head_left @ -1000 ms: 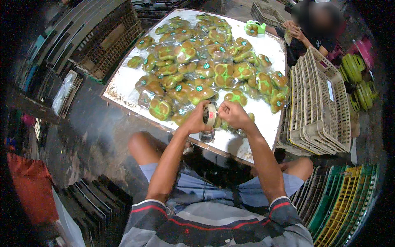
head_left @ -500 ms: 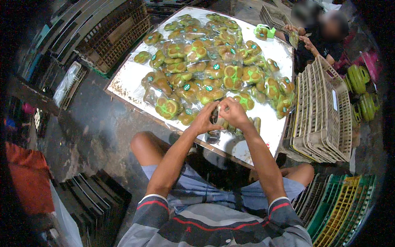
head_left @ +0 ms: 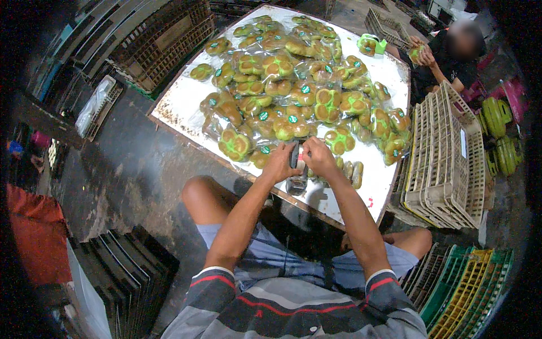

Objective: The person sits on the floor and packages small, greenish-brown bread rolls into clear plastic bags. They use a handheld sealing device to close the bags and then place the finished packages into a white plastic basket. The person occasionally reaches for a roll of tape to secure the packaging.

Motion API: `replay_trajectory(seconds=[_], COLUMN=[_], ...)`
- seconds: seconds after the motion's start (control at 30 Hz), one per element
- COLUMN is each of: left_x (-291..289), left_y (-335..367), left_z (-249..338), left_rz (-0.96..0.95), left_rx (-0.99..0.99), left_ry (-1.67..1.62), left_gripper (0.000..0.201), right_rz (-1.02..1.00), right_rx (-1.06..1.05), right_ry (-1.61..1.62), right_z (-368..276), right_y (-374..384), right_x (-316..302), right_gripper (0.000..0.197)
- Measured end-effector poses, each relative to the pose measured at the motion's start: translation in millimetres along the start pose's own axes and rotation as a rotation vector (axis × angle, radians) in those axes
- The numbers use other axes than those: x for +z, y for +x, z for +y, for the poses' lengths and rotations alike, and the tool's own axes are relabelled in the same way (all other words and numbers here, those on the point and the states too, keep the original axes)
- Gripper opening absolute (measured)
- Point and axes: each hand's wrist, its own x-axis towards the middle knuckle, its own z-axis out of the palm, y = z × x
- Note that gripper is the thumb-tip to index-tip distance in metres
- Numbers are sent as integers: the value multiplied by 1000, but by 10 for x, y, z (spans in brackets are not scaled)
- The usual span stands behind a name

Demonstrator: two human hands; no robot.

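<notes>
Noting the pale, ring-shaped tape roll with red marks (head_left: 300, 163): it sits between both hands near the front edge, seen nearly edge-on, its longer visible axis running away from the body. Left hand (head_left: 279, 162) curls round the left side, fingers closed on it. Right hand (head_left: 319, 156) is at its right, fingers bunched against that side; whether they pinch a tape end, cannot tell. Both hands about equally near. Just below the roll: a dark, rounded, hard-looking holder (head_left: 296, 184), by the front edge.

Surface (head_left: 375, 181): white, flat, brown-stained toward the left corner. Beyond the hands, many clear plastic packs of green-and-brown lobed buns (head_left: 291, 127) lie heaped, some with round green stickers.

Room: cream lattice plastic crates (head_left: 437, 164) stacked at right; dark flat trays (head_left: 121, 277) lower left; co-worker's hands (head_left: 422, 55) hold a pack at far right.
</notes>
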Motion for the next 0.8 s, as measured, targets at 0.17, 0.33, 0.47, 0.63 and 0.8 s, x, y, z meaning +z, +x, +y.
replay_trajectory(seconds=[0.17, 0.33, 0.47, 0.63, 0.8], left_x=[-17, 101, 208, 123, 41], left_y=[-23, -91, -234, -285, -289], left_z=[-255, -332, -295, -270, -43], left_rz=[-135, -417, -376, -462, -410], left_rx=[-164, -302, -290, -353, -236], left_ry=[17, -125, -220, -269, -130], left_gripper=[79, 34, 26, 31, 27], right_rz=[-147, -115, -64, 120, 138], right_rx=[61, -108, -78, -131, -13], right_ry=[-93, -100, -260, -258, -206], right_z=[-164, -116, -568, -910, -883], right_y=[40, -208, -610, -1074, -1332], right_x=[-121, -133, -196, -50, 97], right_gripper=[6, 7, 7, 9, 11])
